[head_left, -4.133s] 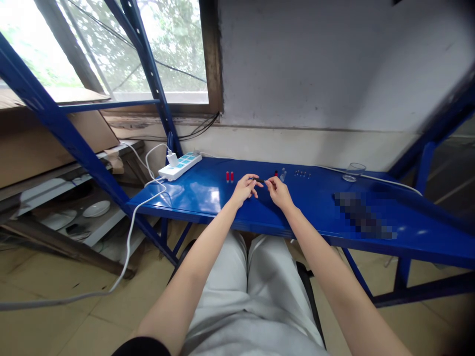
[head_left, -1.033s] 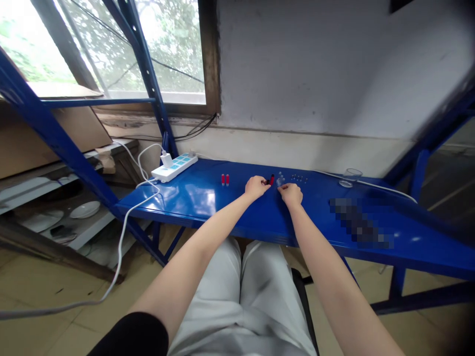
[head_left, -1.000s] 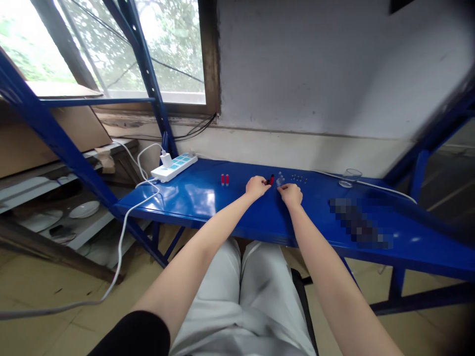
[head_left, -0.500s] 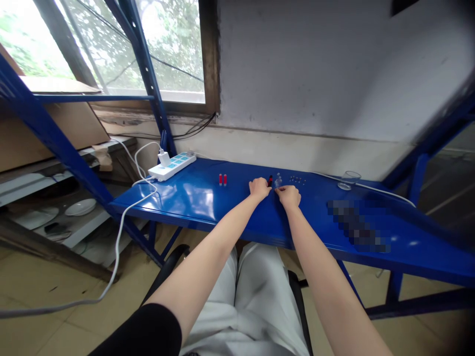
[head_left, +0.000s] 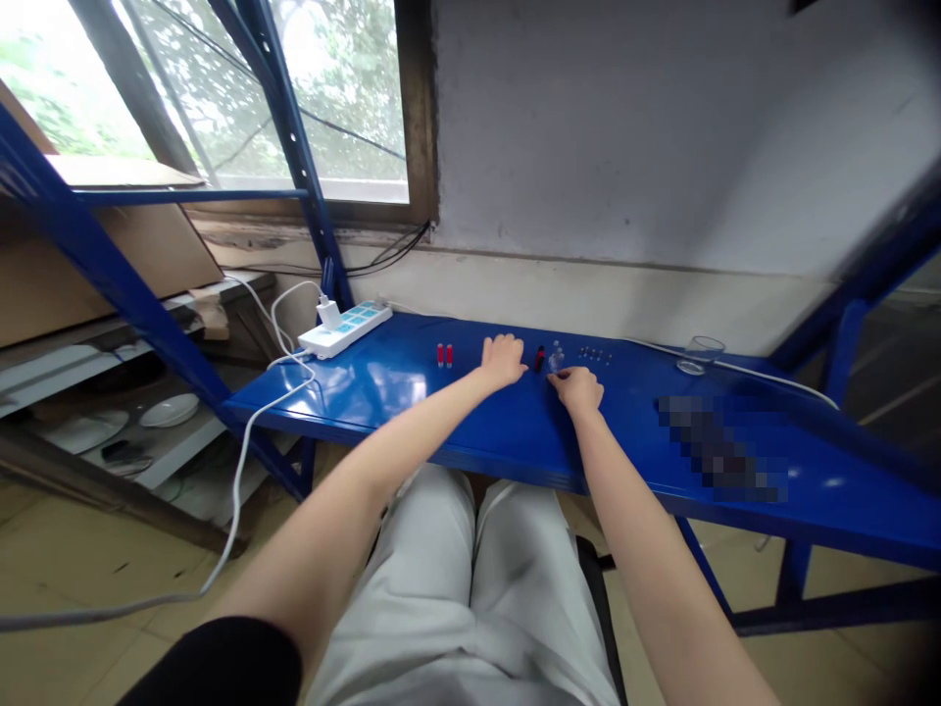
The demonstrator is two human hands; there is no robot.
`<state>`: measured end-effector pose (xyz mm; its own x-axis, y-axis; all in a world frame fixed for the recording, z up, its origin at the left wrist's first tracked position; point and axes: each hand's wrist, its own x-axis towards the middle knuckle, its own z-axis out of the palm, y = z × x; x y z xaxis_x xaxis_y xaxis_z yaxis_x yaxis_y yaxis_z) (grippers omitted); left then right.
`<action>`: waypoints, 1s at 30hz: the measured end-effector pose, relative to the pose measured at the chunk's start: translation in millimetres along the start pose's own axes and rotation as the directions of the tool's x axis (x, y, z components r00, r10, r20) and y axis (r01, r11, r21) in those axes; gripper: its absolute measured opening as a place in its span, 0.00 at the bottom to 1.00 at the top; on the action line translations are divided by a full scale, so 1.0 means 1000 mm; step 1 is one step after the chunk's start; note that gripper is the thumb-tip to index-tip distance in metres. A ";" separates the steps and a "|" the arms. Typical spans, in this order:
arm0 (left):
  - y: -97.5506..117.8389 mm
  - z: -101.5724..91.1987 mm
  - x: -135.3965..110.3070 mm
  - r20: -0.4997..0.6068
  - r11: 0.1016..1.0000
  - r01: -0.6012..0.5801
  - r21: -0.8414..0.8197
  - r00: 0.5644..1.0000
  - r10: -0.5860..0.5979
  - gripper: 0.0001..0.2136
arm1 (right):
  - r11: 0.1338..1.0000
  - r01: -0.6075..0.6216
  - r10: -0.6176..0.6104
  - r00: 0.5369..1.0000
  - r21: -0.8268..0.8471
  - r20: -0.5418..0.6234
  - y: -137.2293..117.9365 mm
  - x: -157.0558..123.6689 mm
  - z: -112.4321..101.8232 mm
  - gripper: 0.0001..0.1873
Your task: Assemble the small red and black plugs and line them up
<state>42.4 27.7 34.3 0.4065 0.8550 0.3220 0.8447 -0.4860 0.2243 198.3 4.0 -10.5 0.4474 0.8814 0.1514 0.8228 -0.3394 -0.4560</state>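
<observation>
My left hand (head_left: 502,359) lies on the blue metal shelf (head_left: 412,392), fingers stretched toward a small red and black piece (head_left: 539,358) standing just to its right; it holds nothing that I can see. My right hand (head_left: 579,388) rests on the shelf with fingers curled, fingertips pinched close to a small clear piece (head_left: 556,357). Whether it holds something is too small to tell. Two small red pieces (head_left: 444,354) stand left of my left hand. A row of several tiny dark parts (head_left: 595,352) lies beyond my right hand.
A white power strip (head_left: 344,328) with a plugged charger and white cable sits at the shelf's left end. A clear glass dish (head_left: 698,354) and a thin white cable lie at the back right. Blue rack posts (head_left: 294,147) rise on the left. Plates sit on a lower shelf (head_left: 158,412).
My left hand has let go of the red and black piece and slid slightly left, opening flat. My right hand has stayed near the clear piece. The camera shifted a little.
</observation>
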 end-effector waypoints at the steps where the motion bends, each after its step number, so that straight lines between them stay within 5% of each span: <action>1: -0.009 -0.014 -0.003 -0.037 0.995 -0.085 0.052 0.996 0.087 0.13 | 1.000 -0.005 0.005 1.000 -0.018 0.015 -0.001 -0.002 -0.001 0.15; 4: -0.042 -0.058 -0.010 -0.024 0.969 -0.198 0.146 0.979 0.204 0.11 | 0.999 0.009 -0.010 1.000 -0.048 -0.028 -0.004 -0.011 -0.004 0.16; 9: -0.093 -0.098 -0.012 0.086 0.951 -0.180 0.251 0.983 0.163 0.13 | 0.986 0.162 -0.145 0.949 0.040 -0.281 -0.008 -0.031 -0.010 0.13; 16: -0.122 -0.083 -0.018 0.173 0.934 -0.195 0.299 0.974 0.147 0.14 | 0.906 0.414 -0.362 0.870 0.094 -0.335 -0.011 -0.035 -0.007 0.10; 30: -0.125 -0.065 -0.014 0.162 0.962 -0.171 0.213 0.977 0.137 0.06 | 0.874 0.476 -0.422 0.842 0.095 -0.335 -0.010 -0.035 -0.003 0.14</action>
<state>-91.7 65.1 61.6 0.5699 0.7980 0.1961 0.8174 -0.5751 -0.0352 175.8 -24.8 -8.7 0.1475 0.7754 0.6140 0.8990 0.1537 -0.4101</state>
